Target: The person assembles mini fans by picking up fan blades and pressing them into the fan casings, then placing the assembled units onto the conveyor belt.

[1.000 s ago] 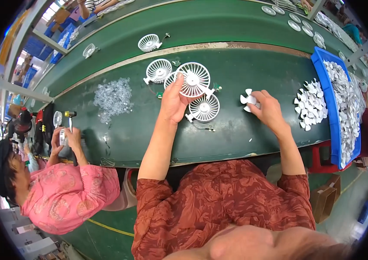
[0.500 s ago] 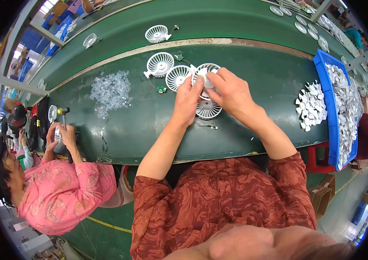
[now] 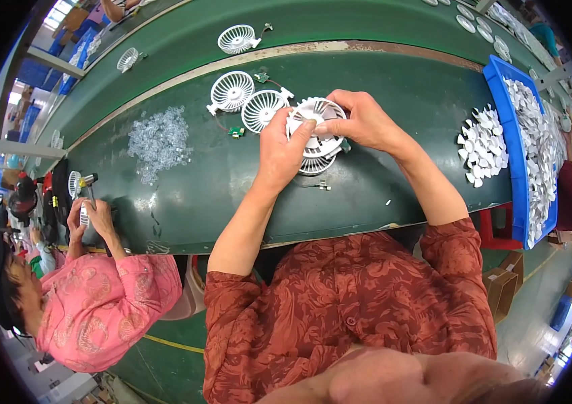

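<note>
Here, we have a white fan cage (image 3: pixel 298 137) up off the green table (image 3: pixel 232 209) in front of our chest, with a white fan blade (image 3: pixel 317 116) lying within its round face. Our left hand (image 3: pixel 280 153) is closed on the cage's left side, its thumb laid over the face near the middle. Our right hand (image 3: pixel 368 126) is closed about the upper right rim, its thumb reaching in to the blade; how far its fingers curl behind, we cannot tell. Another cage (image 3: pixel 317 165) shows just below, partly covered, and whether the two touch is hidden from us. We judge the held cage to be light and rather stiff, being thin moulded plastic, but its narrow ribs could bend or crack if we squeezed them hard. The solid outer rim looks like the best place to hold, with the thumbs pressing near the centre, where it seems strongest. The blade looks lighter yet, smooth and perhaps a little slippery, and we would sooner hold it by the middle than by its thin tips. To our left two more cages, a nearer one (image 3: pixel 264 112) and a farther one (image 3: pixel 231 91), lie side by side; the small green board (image 3: pixel 235 132) near them looks fragile, and its thin wire should not be tugged.
</note>
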